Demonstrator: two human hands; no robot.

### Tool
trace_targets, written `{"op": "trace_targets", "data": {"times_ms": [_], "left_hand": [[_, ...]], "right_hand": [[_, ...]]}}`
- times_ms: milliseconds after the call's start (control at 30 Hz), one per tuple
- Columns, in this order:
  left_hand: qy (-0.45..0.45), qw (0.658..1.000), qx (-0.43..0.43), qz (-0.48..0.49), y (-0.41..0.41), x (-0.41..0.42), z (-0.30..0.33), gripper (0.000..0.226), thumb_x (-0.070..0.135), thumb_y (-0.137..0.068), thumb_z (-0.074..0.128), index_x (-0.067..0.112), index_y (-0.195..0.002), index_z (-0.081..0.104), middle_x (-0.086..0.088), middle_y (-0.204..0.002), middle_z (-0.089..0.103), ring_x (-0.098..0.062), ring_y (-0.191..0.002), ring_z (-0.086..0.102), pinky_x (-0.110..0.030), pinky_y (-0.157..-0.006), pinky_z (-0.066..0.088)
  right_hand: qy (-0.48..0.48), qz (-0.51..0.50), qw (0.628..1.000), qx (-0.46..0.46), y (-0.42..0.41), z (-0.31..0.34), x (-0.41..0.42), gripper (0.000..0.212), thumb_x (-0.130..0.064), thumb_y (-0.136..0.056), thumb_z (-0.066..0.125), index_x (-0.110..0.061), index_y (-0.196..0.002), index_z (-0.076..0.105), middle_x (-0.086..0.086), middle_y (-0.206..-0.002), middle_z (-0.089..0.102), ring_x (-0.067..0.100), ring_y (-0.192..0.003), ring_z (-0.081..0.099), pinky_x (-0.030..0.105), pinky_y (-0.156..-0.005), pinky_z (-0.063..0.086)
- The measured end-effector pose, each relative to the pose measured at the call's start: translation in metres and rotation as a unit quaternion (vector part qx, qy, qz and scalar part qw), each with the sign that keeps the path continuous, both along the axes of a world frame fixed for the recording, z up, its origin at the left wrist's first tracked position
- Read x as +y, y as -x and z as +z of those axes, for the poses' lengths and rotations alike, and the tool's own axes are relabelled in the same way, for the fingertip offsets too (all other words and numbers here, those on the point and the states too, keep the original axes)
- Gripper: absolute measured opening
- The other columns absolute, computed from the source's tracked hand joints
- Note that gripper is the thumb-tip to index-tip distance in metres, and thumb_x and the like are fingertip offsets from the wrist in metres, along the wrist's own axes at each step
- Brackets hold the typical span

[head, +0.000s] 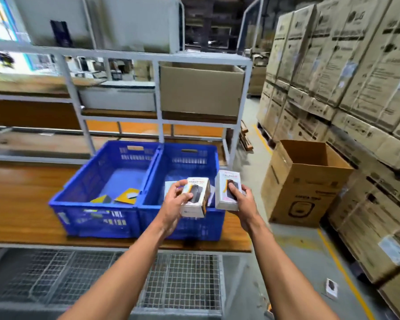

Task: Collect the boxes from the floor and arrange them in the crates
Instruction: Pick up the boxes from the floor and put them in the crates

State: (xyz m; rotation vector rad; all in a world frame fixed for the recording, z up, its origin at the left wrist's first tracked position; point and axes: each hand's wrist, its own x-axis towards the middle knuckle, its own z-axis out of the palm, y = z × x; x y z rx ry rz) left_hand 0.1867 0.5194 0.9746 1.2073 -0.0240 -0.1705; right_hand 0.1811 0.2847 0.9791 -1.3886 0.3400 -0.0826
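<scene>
Two blue plastic crates stand side by side on a wooden bench. The left crate (79,199) holds a few flat yellow-and-grey packs. My left hand (174,202) grips a small white product box (198,203) above the front of the right crate (214,162). My right hand (241,200) grips a second small white box (223,183) at that crate's right front corner. A white item lies inside the right crate, mostly hidden behind the boxes. One more small box (331,288) lies on the floor at the lower right.
The wooden bench (21,204) has a wire mesh shelf (102,280) beneath it. A grey metal rack (157,58) carries a cardboard carton (200,93). An open carton (305,183) stands on the floor to the right. Stacked cartons (346,72) wall off the right side.
</scene>
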Motion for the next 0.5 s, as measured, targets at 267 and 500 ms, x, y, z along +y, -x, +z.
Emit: {"op": "trace_targets", "data": {"times_ms": [267, 500], "left_hand": [[-0.084, 0.995, 0.006, 0.052, -0.044, 0.074, -0.009, 0.051, 0.031, -0.083, 0.075, 0.038, -0.129, 0.057, -0.004, -0.137, 0.061, -0.033, -0.114, 0.07, -0.064, -0.09, 0.059], [-0.168, 0.983, -0.033, 0.064, -0.07, 0.059, -0.003, 0.048, 0.02, -0.097, 0.07, 0.033, -0.138, 0.049, 0.0, -0.139, 0.055, -0.023, -0.113, 0.065, -0.059, -0.089, 0.061]], "right_hand": [[0.07, -0.034, 0.997, 0.008, -0.038, -0.012, 0.064, 0.072, -0.065, -0.063, 0.083, -0.031, -0.117, 0.049, 0.008, -0.117, 0.071, 0.026, -0.096, 0.076, 0.056, -0.085, 0.062], [0.164, -0.065, 0.984, 0.038, -0.053, -0.002, 0.069, 0.069, -0.067, -0.075, 0.074, -0.028, -0.126, 0.046, -0.002, -0.113, 0.067, 0.02, -0.099, 0.07, 0.047, -0.088, 0.062]]}}
